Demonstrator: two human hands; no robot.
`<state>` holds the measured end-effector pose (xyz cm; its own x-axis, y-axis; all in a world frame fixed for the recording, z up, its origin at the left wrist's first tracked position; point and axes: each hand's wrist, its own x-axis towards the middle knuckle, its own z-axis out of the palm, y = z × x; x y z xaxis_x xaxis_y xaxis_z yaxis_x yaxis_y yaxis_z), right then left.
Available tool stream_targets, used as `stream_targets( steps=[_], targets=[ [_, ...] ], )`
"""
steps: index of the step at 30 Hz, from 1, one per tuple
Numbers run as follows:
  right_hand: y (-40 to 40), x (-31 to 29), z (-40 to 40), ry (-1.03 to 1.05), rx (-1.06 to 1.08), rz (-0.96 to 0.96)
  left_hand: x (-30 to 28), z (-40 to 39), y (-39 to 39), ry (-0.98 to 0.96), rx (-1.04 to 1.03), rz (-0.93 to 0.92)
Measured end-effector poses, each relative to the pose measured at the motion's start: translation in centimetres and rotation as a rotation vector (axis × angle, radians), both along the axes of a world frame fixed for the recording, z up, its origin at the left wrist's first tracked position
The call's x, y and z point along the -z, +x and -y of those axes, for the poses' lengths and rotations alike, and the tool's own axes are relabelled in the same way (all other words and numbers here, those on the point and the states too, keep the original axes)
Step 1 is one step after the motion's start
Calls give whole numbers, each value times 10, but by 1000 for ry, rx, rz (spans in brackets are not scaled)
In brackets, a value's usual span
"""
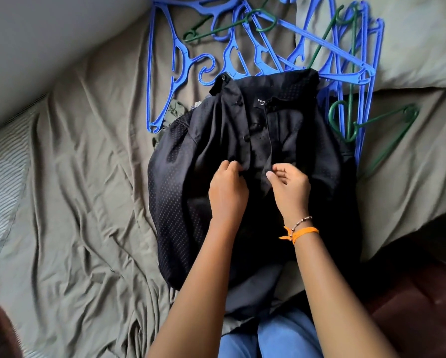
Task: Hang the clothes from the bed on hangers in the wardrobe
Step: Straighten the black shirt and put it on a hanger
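A dark dotted shirt (216, 161) lies spread open on the bed (74, 177), collar toward the far side, its hem hanging over the near edge of the bed onto the person's blue-trousered lap (273, 339). A small label (260, 104) with pale lettering shows inside the collar.

Both hands sit on the middle of the shirt, at its front opening. The left hand (228, 188) has its fingers curled over the button-side edge of the placket and pinches the cloth there. The right hand (290, 187) is just beside it, thumb and forefinger pinched on the other front edge, the remaining fingers loosely curled; the two hands are near but not touching. An orange band (303, 232) and a beaded bracelet (300, 221) circle the right wrist.

Beyond the collar, toward the far edge of the bed, a jumble of blue hangers (165, 60) lies on the grey-green sheet, with several green hangers (387, 140) mixed in; some blue ones run under the shirt's far right shoulder. A pillow (410, 47) rests at the far right corner, partly under the hangers. A bit of olive cloth (174, 111) peeks out beside the shirt's left shoulder. A striped fabric (2, 164) shows at the left edge of the bed.
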<state>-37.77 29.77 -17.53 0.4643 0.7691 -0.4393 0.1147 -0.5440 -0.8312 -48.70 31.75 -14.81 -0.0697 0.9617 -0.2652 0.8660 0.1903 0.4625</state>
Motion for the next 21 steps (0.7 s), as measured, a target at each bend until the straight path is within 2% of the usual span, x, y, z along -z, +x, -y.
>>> stream_targets(
  steps=[3, 7, 11, 15, 19, 21],
  targets=[
    [-2, 1, -1, -12, 62, -187, -2, 18, 0, 25, 24, 146],
    [-4, 5, 4, -37, 43, -231, 9, 31, -4, -96, 50, 136],
    [-5, 8, 9, -39, -30, -132, 9, 25, -7, -220, 104, 116],
    [-6, 8, 10, -38, -80, -45, 3, 14, -10, -428, 195, 48],
    [-7, 10, 12, -45, -147, 49, 0, 3, -10, -624, 166, 13],
    [-7, 12, 11, -48, -173, 98, -2, -1, -5, -566, 96, 37]
  ],
)
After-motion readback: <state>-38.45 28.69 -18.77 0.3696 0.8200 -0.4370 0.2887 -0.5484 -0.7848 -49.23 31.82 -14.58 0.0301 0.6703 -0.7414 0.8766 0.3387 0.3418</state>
